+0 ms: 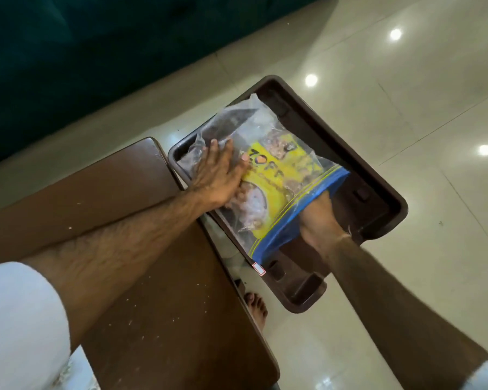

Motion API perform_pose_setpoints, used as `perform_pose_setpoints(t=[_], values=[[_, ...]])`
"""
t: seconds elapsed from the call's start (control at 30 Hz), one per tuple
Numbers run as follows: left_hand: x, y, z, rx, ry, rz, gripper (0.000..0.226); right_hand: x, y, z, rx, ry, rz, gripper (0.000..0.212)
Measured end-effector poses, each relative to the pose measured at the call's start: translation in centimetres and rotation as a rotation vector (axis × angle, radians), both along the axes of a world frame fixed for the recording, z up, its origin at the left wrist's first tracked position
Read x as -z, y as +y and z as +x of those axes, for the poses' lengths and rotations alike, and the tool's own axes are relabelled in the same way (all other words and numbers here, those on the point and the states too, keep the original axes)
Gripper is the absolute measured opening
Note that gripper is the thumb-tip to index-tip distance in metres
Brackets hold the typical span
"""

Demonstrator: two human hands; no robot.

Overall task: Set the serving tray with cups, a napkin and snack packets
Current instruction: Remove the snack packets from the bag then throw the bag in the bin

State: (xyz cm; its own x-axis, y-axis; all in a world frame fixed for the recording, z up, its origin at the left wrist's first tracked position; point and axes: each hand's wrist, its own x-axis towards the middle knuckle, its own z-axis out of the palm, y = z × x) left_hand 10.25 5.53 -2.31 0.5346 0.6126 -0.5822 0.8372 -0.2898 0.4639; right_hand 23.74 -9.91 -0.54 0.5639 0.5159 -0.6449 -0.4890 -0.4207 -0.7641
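Note:
A dark brown serving tray (375,175) juts out past the edge of a brown table (102,192), over the floor. On it lies a clear zip-lock snack packet (276,170) with a yellow label and a blue zip strip. My left hand (220,173) presses flat on the packet's left half, fingers straight. My right hand (319,220) reaches into the tray from the lower right and holds the packet's zip end. Its fingers are hidden under the blue strip. No cups or napkin are in view.
Glossy cream floor tiles (406,94) surround the tray and reflect ceiling lights. A dark teal sofa (82,52) fills the top left. A bare foot (255,305) stands on the floor beside the table's edge, below the tray.

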Motion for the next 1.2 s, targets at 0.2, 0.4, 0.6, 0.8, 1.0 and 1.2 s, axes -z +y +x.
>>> perform_pose_setpoints(t=[0.2,0.4,0.6,0.8,1.0,1.2], values=[[0.7,-0.4,0.5,0.016,0.049,0.342,0.066,0.3,-8.5,2.0,0.03,-0.157,0.02,0.029],[-0.2,1.3,-0.1,-0.114,0.105,0.66,0.085,-1.1,-13.7,3.3,0.156,-0.137,-0.062,0.035],[-1.3,3.0,-0.1,-0.308,0.019,0.482,0.084,-1.1,-13.2,2.4,0.2,-0.215,-0.184,0.034],[-3.6,7.9,-4.7,-0.563,-0.097,0.352,0.055,1.0,-8.2,1.6,0.235,-0.213,-0.158,0.029],[-7.9,11.4,-9.8,-0.505,-0.324,0.425,0.024,1.7,0.1,1.0,0.151,-0.299,-0.311,0.032],[-12.8,12.6,-11.7,-0.529,-0.595,0.29,0.029,-7.7,8.8,-1.4,-0.012,-0.929,-0.179,0.083]])
